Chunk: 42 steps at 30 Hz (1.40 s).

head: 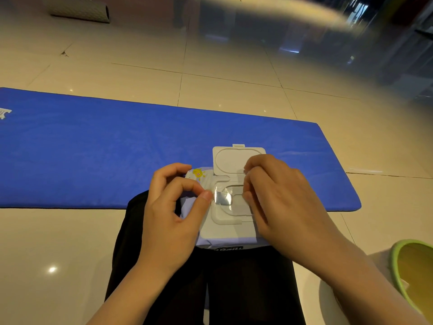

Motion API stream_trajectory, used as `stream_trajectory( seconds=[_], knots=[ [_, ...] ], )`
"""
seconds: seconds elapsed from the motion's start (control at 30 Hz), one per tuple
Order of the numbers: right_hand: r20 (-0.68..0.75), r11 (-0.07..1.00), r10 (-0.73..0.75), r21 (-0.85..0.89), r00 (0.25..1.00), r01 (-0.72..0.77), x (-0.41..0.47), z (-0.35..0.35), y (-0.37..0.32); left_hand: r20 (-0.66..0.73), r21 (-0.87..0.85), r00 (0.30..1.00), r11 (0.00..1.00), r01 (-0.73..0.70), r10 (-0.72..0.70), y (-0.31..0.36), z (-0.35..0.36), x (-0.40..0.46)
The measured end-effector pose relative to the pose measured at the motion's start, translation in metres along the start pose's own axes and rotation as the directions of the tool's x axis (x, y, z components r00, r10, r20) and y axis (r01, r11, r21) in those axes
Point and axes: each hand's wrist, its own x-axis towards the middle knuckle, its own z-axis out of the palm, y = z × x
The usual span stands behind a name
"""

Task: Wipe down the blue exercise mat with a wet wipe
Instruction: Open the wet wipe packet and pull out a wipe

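Fingers (206, 195) pinch wipe pack (225, 233) over blue mat (93, 148).

The mat (117, 148) lies flat on the floor (210, 73), running left to right. A pack of wipes (225, 231) rests on the person's lap (210, 277) at the mat's near edge, its lid (234, 160) flipped up toward the mat. The left hand (171, 207) is at the pack's left side, the right hand (281, 200) at its right. A basin (403, 277) sits on the floor at right, and a rolled mat (79, 9) lies far behind at left.
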Motion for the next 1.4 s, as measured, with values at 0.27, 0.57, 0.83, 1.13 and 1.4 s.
stream_trajectory(
  seconds=[0.27,0.57,0.83,1.13,1.4],
  knots=[
    [-0.020,0.993,0.032,0.111,0.999,-0.029,-0.004,-0.007,0.005,-0.016,0.009,0.999,0.999,-0.036,0.036,0.000,0.002,-0.001],
    [-0.064,0.996,-0.081,0.027,0.995,0.082,-0.007,0.003,0.005,-0.035,0.024,0.997,0.998,-0.066,0.067,-0.001,0.002,-0.003],
    [-0.077,0.968,0.053,0.250,0.996,-0.032,-0.012,0.004,0.007,-0.036,0.040,0.994,0.994,-0.101,0.103,-0.003,0.002,-0.002],
    [-0.142,0.924,0.084,0.381,0.986,-0.024,-0.006,0.000,0.003,-0.057,0.053,0.990,0.991,-0.126,0.129,-0.002,0.002,-0.003],
    [-0.045,0.869,0.152,0.481,0.987,-0.112,-0.014,-0.006,0.007,-0.054,0.071,0.986,0.986,-0.152,0.156,-0.002,0.001,-0.003]
  ],
)
